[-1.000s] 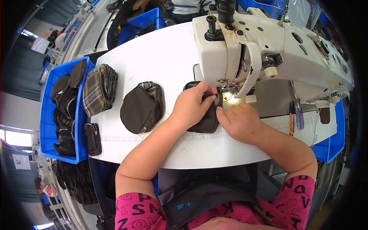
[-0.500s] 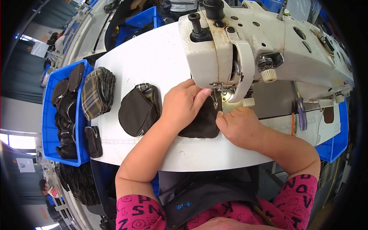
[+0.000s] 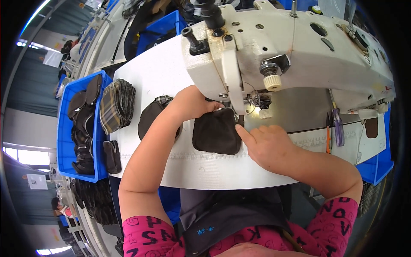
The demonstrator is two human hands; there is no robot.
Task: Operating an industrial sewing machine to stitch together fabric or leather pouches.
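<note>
Head view: dark pouch (image 3: 216, 133) between my right hand (image 3: 269, 144) and left hand (image 3: 190, 103), zipper (image 3: 222, 109) toward the sewing machine (image 3: 299, 38).
Right hand, nearer: index finger extended to the pouch's right edge, other fingers curled; I cannot tell whether it pinches cloth. From that fingertip, the pouch lies to the left on the white table (image 3: 205, 177), nearly square, with no clear long axis. Left hand, farther: thumb at the far edge beside the zipper, remaining fingers hidden; grip cannot be confirmed. The sewing machine stands just beyond.
</note>
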